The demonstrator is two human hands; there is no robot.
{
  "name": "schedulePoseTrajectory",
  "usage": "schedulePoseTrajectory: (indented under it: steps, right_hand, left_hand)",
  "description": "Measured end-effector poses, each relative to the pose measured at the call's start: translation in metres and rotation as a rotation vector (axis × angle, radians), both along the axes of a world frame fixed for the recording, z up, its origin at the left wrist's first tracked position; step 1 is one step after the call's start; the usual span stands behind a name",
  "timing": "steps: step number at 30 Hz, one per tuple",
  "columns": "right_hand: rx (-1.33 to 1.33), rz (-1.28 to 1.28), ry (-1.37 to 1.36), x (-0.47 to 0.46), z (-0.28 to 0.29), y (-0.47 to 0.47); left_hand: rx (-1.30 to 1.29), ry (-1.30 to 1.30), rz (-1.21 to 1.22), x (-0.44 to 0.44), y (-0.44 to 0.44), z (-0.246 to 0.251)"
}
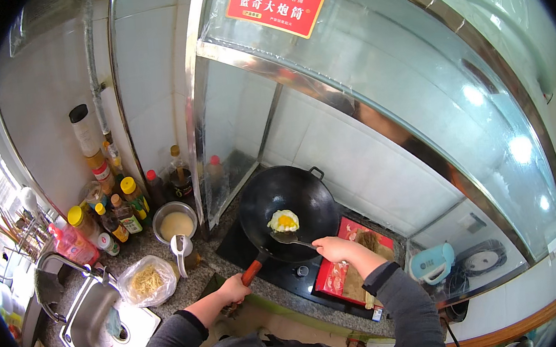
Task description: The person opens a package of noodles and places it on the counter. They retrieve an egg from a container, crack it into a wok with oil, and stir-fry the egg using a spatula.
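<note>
A black wok [299, 186] sits on the black glass cooktop [278, 276]. In it lies a fried egg [283, 221] with a yellow yolk and white edges. My left hand [235, 289] grips the wok's reddish wooden handle [252, 272]. With my right hand [333, 249] I hold a metal spatula [289, 238], whose blade rests in the wok just below the egg. The far end of the spatula's handle is hidden by my hand.
Right of the wok lies a red box [330, 274] with a straw brush [367, 239] on it. Glass panels [240, 92] enclose the stove. Leftward stand a steel bowl of pale liquid [176, 225], a bag of shredded food [148, 281], several bottles [126, 214] and a sink [93, 337].
</note>
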State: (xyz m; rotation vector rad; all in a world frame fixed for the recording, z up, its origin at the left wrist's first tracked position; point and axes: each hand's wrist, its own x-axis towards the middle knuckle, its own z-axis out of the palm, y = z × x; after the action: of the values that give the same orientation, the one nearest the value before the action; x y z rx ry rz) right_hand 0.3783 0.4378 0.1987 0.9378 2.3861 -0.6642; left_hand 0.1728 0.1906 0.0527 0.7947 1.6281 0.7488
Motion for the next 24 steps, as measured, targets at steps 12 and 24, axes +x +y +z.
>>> schedulePoseTrajectory:
  steps: [12,24]
  right_hand:
    - [-0.098,-0.089,-0.030,0.027,0.039,0.002]
    - [0.273,-0.071,0.103,0.093,0.046,0.008]
  left_hand:
    - [-0.003,-0.015,0.003,0.003,0.002,0.002]
    - [0.003,-0.091,0.074,0.010,0.002,-0.002]
